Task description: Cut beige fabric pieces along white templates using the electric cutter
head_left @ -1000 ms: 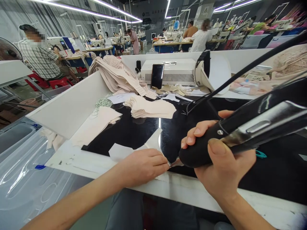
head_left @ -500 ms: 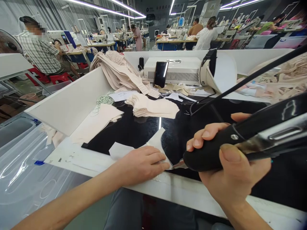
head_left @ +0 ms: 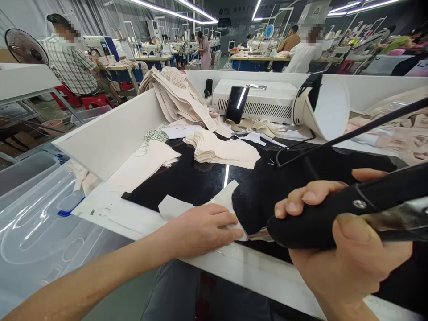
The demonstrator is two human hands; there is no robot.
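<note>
My left hand (head_left: pixel 209 228) lies flat, fingers extended, pressing a white cut piece (head_left: pixel 224 196) onto the table's front edge. Whether that piece is paper or cloth, I cannot tell. My right hand (head_left: pixel 347 249) is wrapped around a black hand tool with a metal lever (head_left: pixel 310 225), my thumb on the lever. Its narrow tip end reaches the piece's lower right corner, just beside my left fingertips. The tool's exact kind is not clear. Beyond my hands, a stack of cream fabric pieces (head_left: pixel 227 149) rests on the black tabletop (head_left: pixel 284 178).
Another cream stack (head_left: pixel 150 165) lies at left by a white side board (head_left: pixel 110 133). A phone (head_left: pixel 237 104) leans on a white vented box (head_left: pixel 267 100). A white cone-shaped shade (head_left: pixel 329 104) stands at right. A black cable (head_left: pixel 351 133) crosses above the table. People sit at sewing machines behind.
The view has swung a little left, so the table appears farther right. My right hand and the tool sit farther right and closer in view. My left hand keeps pressing the piece.
</note>
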